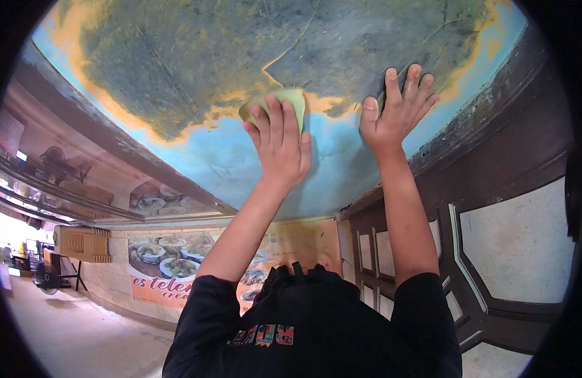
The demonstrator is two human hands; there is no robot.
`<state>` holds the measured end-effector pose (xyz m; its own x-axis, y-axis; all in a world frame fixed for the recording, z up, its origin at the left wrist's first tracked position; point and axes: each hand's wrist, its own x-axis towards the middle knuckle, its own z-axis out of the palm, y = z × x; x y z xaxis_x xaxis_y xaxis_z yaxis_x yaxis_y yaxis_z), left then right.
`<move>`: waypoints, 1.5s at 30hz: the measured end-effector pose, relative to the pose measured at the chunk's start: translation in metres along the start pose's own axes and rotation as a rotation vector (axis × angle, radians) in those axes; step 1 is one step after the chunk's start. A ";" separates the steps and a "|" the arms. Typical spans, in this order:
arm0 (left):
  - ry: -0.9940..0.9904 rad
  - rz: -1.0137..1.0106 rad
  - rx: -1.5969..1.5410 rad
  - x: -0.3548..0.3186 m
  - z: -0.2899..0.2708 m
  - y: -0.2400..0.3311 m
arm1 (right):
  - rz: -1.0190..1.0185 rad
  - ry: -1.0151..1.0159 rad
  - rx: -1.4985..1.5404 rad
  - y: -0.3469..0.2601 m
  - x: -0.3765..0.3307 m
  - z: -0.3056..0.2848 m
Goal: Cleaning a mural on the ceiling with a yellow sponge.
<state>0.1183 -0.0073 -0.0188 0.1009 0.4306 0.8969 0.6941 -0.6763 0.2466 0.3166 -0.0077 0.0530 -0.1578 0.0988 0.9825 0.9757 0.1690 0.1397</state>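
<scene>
My left hand (281, 150) presses a folded piece of pale green sandpaper (297, 99) against a painted wall panel (332, 154), its fingers laid over the sheet. The sandpaper rests where a worn dark grey patch (209, 53) meets an orange fringe and the light blue paint. To the right, my right hand (397, 116) lies on the same panel with fingers spread and nothing held, over the border between the grey patch and the blue. Thin lines like scratches or cracks run across the grey area.
Dark brown framing (486, 132) borders the panel. A brown door with white panels (514, 233) is at the right; a reflective glass surface (114, 170) is at the left. Farther off are a food banner (158, 286), stacked tan chairs (83, 244) and a black fan (46, 277).
</scene>
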 end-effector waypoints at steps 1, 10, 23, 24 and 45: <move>0.022 0.010 -0.026 0.017 -0.005 0.007 | 0.003 -0.005 -0.012 0.002 0.000 -0.002; -0.181 0.094 0.037 -0.015 0.021 0.032 | -0.006 -0.006 -0.007 -0.002 0.002 -0.001; -0.053 0.000 0.057 -0.048 -0.009 -0.058 | -0.017 0.008 0.006 0.001 0.002 0.001; -0.044 -0.049 0.044 -0.042 -0.021 -0.071 | -0.017 0.003 0.005 0.003 0.001 0.001; 0.007 0.036 0.152 -0.046 -0.031 -0.076 | -0.012 0.009 0.010 -0.001 0.004 -0.005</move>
<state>0.0391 0.0060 -0.0673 0.1228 0.4035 0.9067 0.7901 -0.5926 0.1566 0.3156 -0.0129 0.0572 -0.1682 0.0878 0.9818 0.9721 0.1798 0.1505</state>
